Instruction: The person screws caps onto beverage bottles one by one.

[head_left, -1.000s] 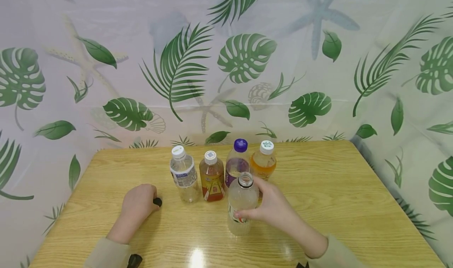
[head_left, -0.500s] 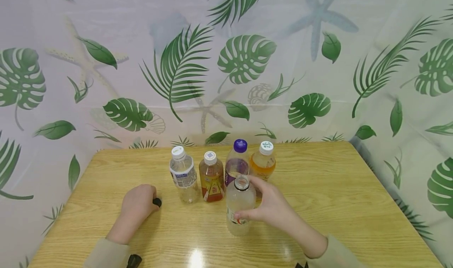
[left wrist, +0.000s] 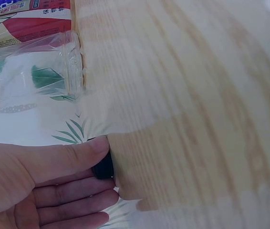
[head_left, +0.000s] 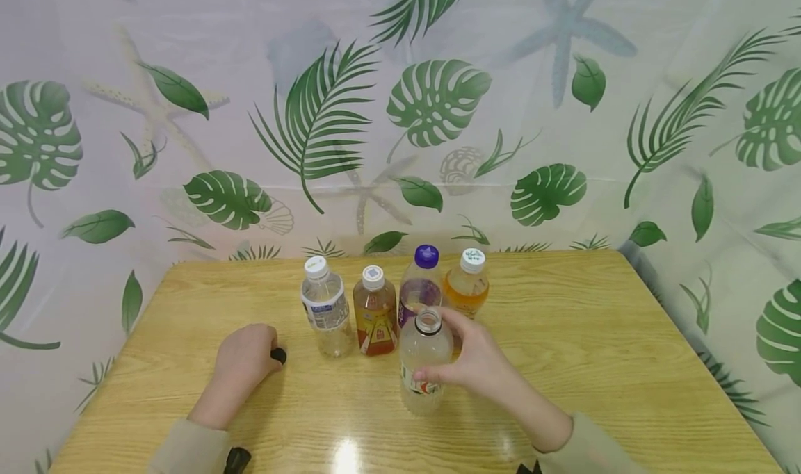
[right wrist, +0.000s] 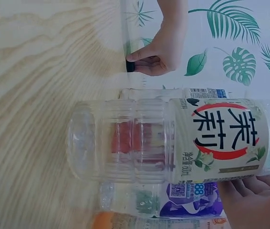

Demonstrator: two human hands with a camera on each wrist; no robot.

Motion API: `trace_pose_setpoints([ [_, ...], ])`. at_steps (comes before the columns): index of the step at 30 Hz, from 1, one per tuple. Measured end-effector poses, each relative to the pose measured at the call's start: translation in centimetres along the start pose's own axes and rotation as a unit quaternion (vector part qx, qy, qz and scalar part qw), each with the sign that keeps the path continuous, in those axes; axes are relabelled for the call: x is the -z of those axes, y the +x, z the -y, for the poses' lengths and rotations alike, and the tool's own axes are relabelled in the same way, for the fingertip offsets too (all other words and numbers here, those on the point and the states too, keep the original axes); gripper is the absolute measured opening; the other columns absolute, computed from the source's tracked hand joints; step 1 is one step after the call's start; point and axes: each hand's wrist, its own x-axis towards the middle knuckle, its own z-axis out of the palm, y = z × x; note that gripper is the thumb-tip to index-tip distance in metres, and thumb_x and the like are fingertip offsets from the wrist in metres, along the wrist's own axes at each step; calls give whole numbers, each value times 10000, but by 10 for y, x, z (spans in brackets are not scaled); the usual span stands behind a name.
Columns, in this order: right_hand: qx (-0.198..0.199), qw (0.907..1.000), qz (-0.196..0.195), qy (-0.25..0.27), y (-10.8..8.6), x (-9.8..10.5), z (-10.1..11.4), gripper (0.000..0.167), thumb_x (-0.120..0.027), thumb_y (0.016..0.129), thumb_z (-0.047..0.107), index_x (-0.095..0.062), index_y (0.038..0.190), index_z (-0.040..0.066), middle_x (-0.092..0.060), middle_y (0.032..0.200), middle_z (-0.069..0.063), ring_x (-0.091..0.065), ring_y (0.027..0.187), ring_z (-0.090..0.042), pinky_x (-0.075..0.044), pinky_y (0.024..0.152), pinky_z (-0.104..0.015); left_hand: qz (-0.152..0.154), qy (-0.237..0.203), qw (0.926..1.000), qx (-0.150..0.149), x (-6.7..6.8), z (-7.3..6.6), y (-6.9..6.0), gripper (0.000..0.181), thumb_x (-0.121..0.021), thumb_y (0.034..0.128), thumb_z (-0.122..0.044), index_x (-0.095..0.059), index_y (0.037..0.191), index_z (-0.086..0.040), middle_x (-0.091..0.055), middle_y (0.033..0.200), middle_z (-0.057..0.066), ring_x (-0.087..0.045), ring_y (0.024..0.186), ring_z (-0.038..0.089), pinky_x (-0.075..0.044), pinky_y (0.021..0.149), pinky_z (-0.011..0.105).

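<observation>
My right hand [head_left: 482, 359] grips an uncapped clear bottle [head_left: 425, 356] around its upper body, thumb on the near side and fingers behind. In the right wrist view, the bottle's pale label [right wrist: 225, 138] carries dark characters in a red ring. Whether its base touches the table cannot be told. At the left, my left hand [head_left: 247, 356] pinches a small black bottle cap [left wrist: 104, 167] between thumb and forefinger, low over the table. Some of its fingers are hidden in the head view, but the left wrist view shows them below the cap.
Behind the held bottle stand a clear bottle [head_left: 327, 314], a brown-red drink bottle [head_left: 375, 321], a purple-capped bottle [head_left: 421, 290] and an orange drink bottle [head_left: 466, 290], all capped. The wooden table [head_left: 594, 335] meets a leaf-patterned cloth [head_left: 475, 203] along its back edge.
Compared with a second ago, the uncapped bottle in my right hand has shifted slightly left. My left hand still pinches the cap in the same place.
</observation>
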Motion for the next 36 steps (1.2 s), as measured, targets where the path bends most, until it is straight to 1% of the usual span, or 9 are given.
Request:
trace_pose_setpoints([
  [4, 128, 9998, -56, 157, 1, -5, -4, 837, -989, 725, 156, -602, 1461, 70, -674, 1403, -179, -682, 1237, -369, -586, 1032, -463, 8, 19, 10000, 1, 1, 0, 1, 452, -920, 743, -77, -484, 639, -125, -390, 639, -19, -361, 614, 157, -263, 553, 275],
  [7, 106, 9996, -174, 172, 2, -9, -5, 843, -1000, 704, 157, -614, 1450, 87, -679, 1397, -165, -682, 1222, -356, -585, 1005, -425, 3, 35, 10000, -3, 3, -1, 1, 461, -916, 750, -73, -473, 634, -128, -370, 637, -22, -346, 614, 155, -255, 555, 275],
  [11, 56, 9992, -299, 251, 4, -14, -6, 845, -1007, 684, 136, -612, 1429, 71, -697, 1354, -170, -690, 1191, -359, -589, 989, -450, -9, 50, 10000, -21, 5, -2, 1, 463, -911, 761, -71, -469, 636, -129, -362, 639, -23, -339, 617, 156, -255, 561, 276],
  [17, -2, 9977, -314, 596, 4, -20, -9, 815, -955, 735, 96, -553, 1439, 10, -673, 1332, -234, -700, 1152, -381, -631, 930, -479, 6, 32, 10000, -15, 5, -2, 1, 453, -920, 762, -86, -484, 646, -121, -388, 646, -18, -360, 623, 159, -269, 565, 278],
  [20, -19, 9966, -437, 703, 4, -24, -13, 813, -927, 752, 89, -529, 1453, -13, -654, 1351, -258, -689, 1172, -399, -633, 920, -490, -1, 13, 10000, -25, 4, 0, 1, 444, -928, 754, -91, -497, 650, -118, -413, 648, -14, -374, 623, 160, -276, 560, 279],
  [23, -85, 9950, -561, 822, 3, -29, -16, 820, -915, 751, 78, -518, 1464, -9, -639, 1372, -257, -670, 1201, -413, -628, 927, -503, 24, 9, 10000, -17, 4, 0, 0, 434, -930, 757, -95, -509, 658, -119, -436, 653, -11, -386, 625, 161, -283, 561, 279],
  [27, -161, 9940, -675, 841, 2, -31, -18, 818, -921, 742, 82, -533, 1459, 15, -645, 1366, -242, -666, 1203, -406, -626, 931, -508, 71, 14, 10000, 2, 4, 0, -1, 423, -924, 775, -100, -515, 668, -119, -445, 659, -10, -393, 629, 163, -289, 566, 282],
  [32, -211, 9937, -655, 885, 1, -32, -17, 818, -921, 746, 77, -529, 1462, 10, -645, 1367, -243, -669, 1197, -392, -626, 935, -511, 99, 8, 9999, 17, 4, -2, -2, 420, -918, 781, -97, -514, 669, -114, -433, 657, -8, -385, 626, 164, -285, 564, 285],
  [36, -147, 9937, -626, 923, 1, -31, -17, 815, -916, 754, 63, -523, 1465, 1, -643, 1371, -247, -665, 1203, -401, -620, 940, -516, 97, 25, 9999, 34, 3, -2, -1, 396, -916, 781, -95, -533, 683, -113, -480, 668, -3, -417, 630, 168, -307, 563, 286],
])
